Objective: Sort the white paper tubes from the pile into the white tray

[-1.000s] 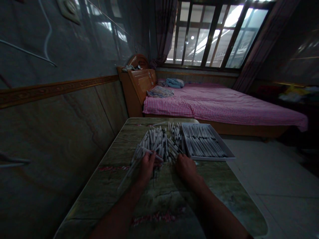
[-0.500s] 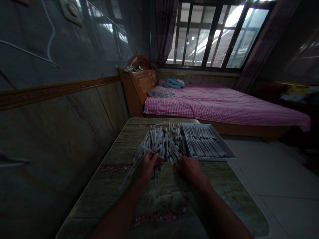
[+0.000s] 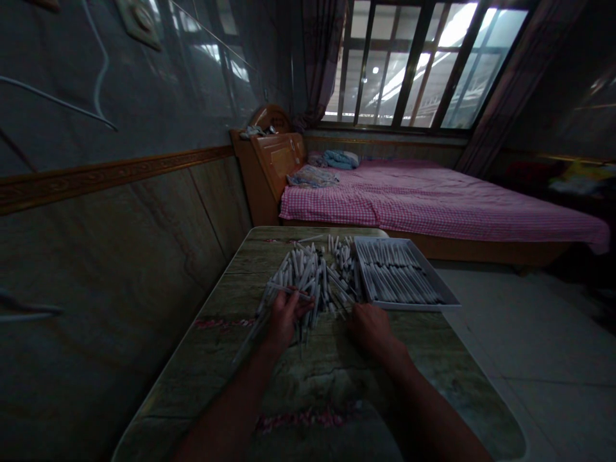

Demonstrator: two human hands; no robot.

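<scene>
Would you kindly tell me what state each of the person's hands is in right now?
Left hand: closed, holding white sticks.
Right hand: curled, palm down; whether it holds anything cannot be told.

The slim white tubes [image 3: 303, 279] look like smooth, matt paper, and the shallow tray [image 3: 409, 306] has a pale, smooth finish, whether metal or plastic I cannot tell. The counter [image 3: 327, 378] has a faintly glossy, stone-patterned top, the headboard [image 3: 276, 160] is varnished wood, the bed sheet [image 3: 433, 205] is checked cloth, and the wall panels [image 3: 120, 256] shine like polished tile.
</scene>
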